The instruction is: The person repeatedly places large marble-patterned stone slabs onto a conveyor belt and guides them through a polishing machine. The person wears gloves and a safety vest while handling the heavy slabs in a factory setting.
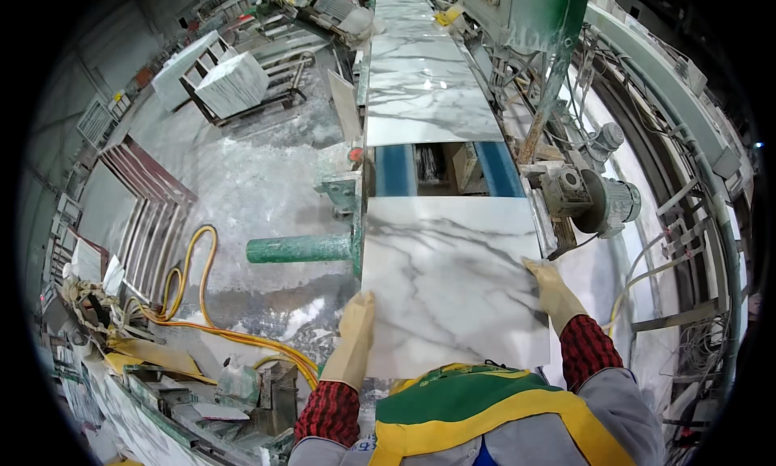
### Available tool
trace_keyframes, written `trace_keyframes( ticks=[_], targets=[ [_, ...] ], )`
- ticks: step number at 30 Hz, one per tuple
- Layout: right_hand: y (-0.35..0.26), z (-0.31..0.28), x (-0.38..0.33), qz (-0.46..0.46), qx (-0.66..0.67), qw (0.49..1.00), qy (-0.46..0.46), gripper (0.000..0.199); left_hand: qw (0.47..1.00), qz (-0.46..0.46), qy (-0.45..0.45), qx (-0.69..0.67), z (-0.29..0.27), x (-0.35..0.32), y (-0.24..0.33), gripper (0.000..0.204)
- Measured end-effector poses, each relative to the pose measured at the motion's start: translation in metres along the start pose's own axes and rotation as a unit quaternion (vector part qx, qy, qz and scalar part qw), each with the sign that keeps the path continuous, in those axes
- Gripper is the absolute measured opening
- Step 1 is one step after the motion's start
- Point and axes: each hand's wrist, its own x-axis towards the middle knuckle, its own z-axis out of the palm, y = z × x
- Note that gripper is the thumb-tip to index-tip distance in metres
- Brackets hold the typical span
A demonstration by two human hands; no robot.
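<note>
Surroundings: a green roller arm (301, 248) juts out from the left side of the conveyor, near the slab's far left corner; yellow and orange hoses (202, 304) loop over the wet, dusty floor to the left; a stack of white tiles (233, 84) sits on a rack far left; a grey electric motor (602, 201) stands just beside the slab's far right corner.
Line ahead: two blue belts (396, 170) show in the gap beyond the slab; a second marble slab (428, 86) lies farther along the same line, apart from the near one.
Obstructions: nothing lies on the near slab; the motor housing crowds its right edge.
Workpiece: marble slab (449, 284), white with grey veins, square, glossy, flat on the conveyor directly before the person.
Left hand (356, 337): gloved; fingers extended flat along the slab's left edge, pressing, not curled.
Right hand (552, 288): gloved; palm laid over the slab's right edge, fingers loosely spread on top.
</note>
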Motion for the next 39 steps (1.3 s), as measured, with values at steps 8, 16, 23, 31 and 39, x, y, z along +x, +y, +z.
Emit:
trace_keyframes(
  ticks=[8,16,23,31,39],
  targets=[
    [-0.006,-0.016,-0.096,0.139,0.073,0.986,-0.052,0.046,1.000,0.000,0.023,-0.020,0.002,0.021,0.066,0.060],
    [-0.010,-0.006,-0.081,-0.137,-0.117,0.978,-0.102,0.051,0.960,0.224,0.156,0.055,0.018,0.052,0.056,0.068],
    [0.011,-0.005,-0.023,-0.053,-0.051,0.997,-0.038,0.051,0.989,0.132,0.048,-0.047,0.001,0.065,0.099,0.074],
    [-0.055,0.024,-0.003,0.061,0.093,0.994,-0.014,0.046,0.984,0.152,0.097,0.012,0.006,0.100,0.117,0.073],
    [-0.064,0.026,0.021,0.072,0.077,0.994,-0.010,0.049,0.986,0.139,0.095,-0.011,0.006,0.120,0.135,0.070]
  ],
)
